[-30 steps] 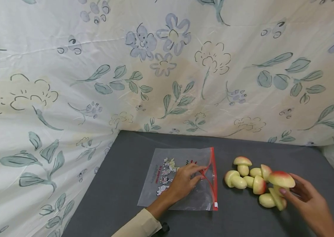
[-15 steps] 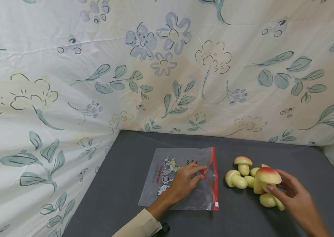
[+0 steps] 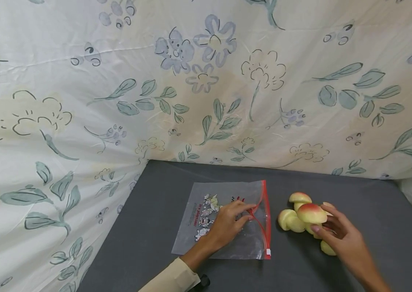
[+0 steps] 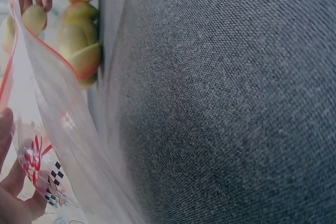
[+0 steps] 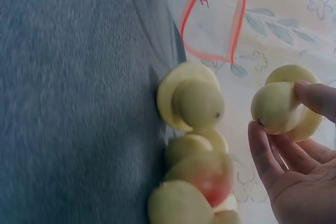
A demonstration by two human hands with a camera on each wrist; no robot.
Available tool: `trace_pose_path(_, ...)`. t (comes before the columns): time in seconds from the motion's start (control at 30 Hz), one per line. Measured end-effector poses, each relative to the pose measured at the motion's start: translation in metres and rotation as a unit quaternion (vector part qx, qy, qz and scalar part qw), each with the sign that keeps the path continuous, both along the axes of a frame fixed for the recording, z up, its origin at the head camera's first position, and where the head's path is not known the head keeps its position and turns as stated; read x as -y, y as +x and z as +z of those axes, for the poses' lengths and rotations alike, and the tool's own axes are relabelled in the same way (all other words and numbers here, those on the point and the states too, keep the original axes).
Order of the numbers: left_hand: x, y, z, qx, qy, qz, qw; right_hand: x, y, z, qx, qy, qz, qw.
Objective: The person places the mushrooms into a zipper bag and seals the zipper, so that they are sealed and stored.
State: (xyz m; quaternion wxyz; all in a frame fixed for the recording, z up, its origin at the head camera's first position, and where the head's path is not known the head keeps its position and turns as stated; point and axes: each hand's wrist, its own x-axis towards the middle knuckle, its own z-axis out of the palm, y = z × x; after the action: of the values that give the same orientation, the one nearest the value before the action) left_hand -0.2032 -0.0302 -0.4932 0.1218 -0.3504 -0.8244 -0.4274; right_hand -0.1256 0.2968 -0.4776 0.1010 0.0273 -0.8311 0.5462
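I see right fingers [image 5: 262, 153] pinching a pale-yellow, red-topped mushroom [image 3: 311, 213], its stem-end dark speck [image 5: 261, 122] visible only by right wrist; left fingers [image 3: 240, 207] pinch a clear, red-rimmed plastic bag [image 3: 200, 211].

Pale cloth [image 3: 191, 129] patterned with violet-blue flowers [image 3: 214, 41], green-grey leaves [image 3: 368, 78] and cream blooms [image 3: 26, 113] screens a dark grey table [image 3: 143, 211] at the back and along both sides. A long crease [image 3: 132, 48] crosses the upper left of the fabric, which falls in soft ripples toward the table's edge. Light spreads softly here, whiter on the left, warmer beige across the back; the table shows a fine woven texture.
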Motion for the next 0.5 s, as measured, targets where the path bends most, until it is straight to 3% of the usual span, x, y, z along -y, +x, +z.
trace_pose_path(0.2, 0.000, 0.001, 0.002, -0.008, 0.002, 0.000, 1.0000, 0.016, -0.002, -0.002, -0.002, 0.029, 0.006, 0.9996)
trace_pose_path(0.5, 0.000, 0.004, 0.003, -0.003, 0.015, -0.005, 0.9999, 0.036, -0.005, -0.008, -0.015, 0.001, 0.056, 0.9983)
